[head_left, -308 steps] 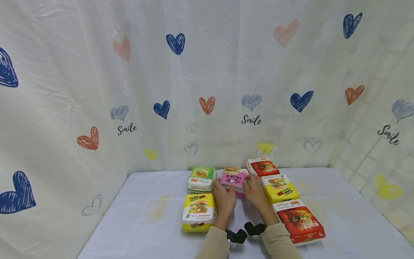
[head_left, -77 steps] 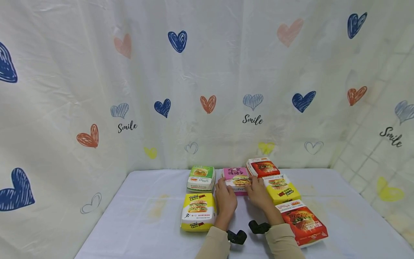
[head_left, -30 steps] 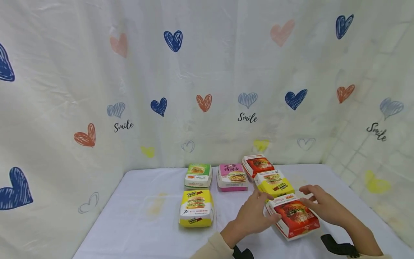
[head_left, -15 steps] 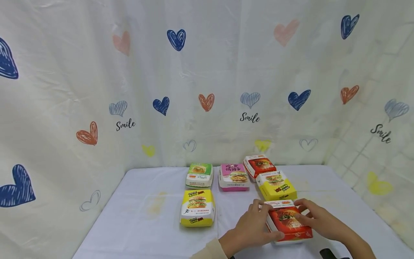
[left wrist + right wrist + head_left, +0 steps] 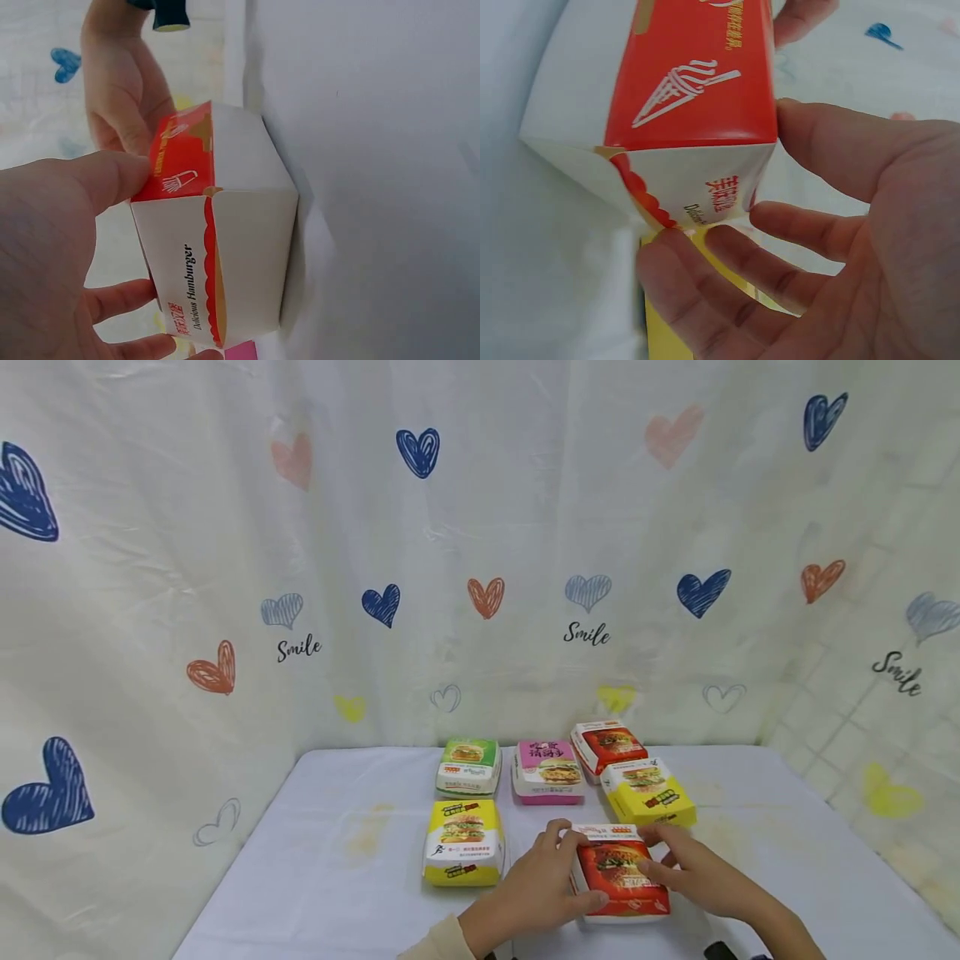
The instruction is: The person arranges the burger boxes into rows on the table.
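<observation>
Only left wrist view spells out "Delicious Hamburger" on held red box (image 5: 251,244).

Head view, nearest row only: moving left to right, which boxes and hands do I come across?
Yellow-and-white burger box → left hand → red burger box → right hand.

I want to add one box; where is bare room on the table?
Bare: the tablecloth left of the green box and left yellow box, and right of the right yellow box. Crowded: between the pink box and back red box, and around the front red box between the hands.
</observation>
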A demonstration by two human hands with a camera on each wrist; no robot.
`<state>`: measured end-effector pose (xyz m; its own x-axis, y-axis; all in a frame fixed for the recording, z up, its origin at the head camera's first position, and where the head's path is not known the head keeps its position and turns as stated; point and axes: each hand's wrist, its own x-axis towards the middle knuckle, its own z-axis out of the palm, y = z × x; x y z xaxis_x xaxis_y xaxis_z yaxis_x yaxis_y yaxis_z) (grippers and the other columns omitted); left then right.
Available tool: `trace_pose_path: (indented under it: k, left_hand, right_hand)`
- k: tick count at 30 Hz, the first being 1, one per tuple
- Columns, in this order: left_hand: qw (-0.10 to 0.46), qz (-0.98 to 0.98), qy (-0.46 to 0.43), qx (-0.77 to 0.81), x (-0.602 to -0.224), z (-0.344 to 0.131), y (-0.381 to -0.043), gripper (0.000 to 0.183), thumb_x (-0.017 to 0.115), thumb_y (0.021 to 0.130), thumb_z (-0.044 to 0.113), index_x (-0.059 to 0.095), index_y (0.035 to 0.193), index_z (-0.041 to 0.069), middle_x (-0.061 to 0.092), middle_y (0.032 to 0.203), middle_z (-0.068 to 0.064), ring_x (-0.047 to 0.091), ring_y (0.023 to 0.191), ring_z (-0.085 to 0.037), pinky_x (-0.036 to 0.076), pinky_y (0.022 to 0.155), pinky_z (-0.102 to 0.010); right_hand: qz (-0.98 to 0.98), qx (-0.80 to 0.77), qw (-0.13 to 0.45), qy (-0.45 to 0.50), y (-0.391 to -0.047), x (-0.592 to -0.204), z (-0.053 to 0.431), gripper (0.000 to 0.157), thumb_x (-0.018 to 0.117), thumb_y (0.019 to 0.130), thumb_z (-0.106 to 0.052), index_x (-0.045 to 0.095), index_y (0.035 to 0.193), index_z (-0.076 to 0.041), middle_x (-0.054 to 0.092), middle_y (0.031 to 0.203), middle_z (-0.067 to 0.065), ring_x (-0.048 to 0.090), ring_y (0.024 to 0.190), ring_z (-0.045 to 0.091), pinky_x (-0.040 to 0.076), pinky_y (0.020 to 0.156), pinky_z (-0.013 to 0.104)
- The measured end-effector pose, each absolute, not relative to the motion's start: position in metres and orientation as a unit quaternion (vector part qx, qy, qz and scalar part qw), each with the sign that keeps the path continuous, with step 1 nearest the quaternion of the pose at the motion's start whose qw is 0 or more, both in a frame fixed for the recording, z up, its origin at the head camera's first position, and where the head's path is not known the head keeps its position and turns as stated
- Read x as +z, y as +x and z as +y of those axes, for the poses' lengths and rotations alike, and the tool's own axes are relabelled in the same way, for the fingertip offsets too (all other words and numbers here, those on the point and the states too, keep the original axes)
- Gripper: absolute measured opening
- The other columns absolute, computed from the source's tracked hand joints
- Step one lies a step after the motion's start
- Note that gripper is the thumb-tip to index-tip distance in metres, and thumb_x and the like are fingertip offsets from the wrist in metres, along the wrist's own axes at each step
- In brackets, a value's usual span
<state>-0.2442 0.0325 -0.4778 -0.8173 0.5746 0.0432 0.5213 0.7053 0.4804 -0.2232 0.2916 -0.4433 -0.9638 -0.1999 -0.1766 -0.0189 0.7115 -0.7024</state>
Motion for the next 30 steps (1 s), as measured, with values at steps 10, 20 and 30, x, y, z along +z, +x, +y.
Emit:
trace_pose_path:
  k: [10, 20, 30]
  left_hand:
    - [0.055, 0.930, 0.266, 0.248, -0.466, 0.008, -0.254, 0.068, 0.067, 0.090, 0.062, 0.047, 0.144, 0.027, 0.037, 0.157, 0.004, 0.051, 0.130, -0.017, 0.055, 0.101, -0.045]
    - [0.072, 0.930, 0.237, 0.274, -0.465, -0.001, -0.259, 0.069, 0.071, 0.090, 0.057, 0.044, 0.146, 0.027, 0.035, 0.157, 0.002, 0.049, 0.129, -0.021, 0.054, 0.101, -0.049]
    - [0.067, 0.926, 0.251, 0.273, -0.466, -0.004, -0.262, 0.073, 0.066, 0.094, 0.053, 0.039, 0.154, 0.021, 0.033, 0.159, 0.000, 0.049, 0.132, -0.020, 0.051, 0.107, -0.046]
  right_hand:
    - [0.920, -0.363, 0.098, -0.112, -0.245, -0.440, 0.263, 0.068, 0.072, 0.095, -0.036, 0.044, 0.146, -0.001, 0.058, 0.119, 0.011, 0.052, 0.082, 0.019, 0.046, 0.062, 0.026]
    - [0.922, -0.331, 0.111, -0.170, -0.265, -0.433, 0.250, 0.070, 0.072, 0.095, -0.032, 0.043, 0.148, 0.002, 0.045, 0.149, 0.028, 0.047, 0.132, 0.041, 0.045, 0.105, 0.065]
    - [0.925, -0.325, 0.128, -0.149, -0.272, -0.430, 0.247, 0.071, 0.075, 0.092, -0.035, 0.046, 0.148, -0.002, 0.047, 0.146, 0.024, 0.049, 0.127, 0.038, 0.046, 0.105, 0.064]
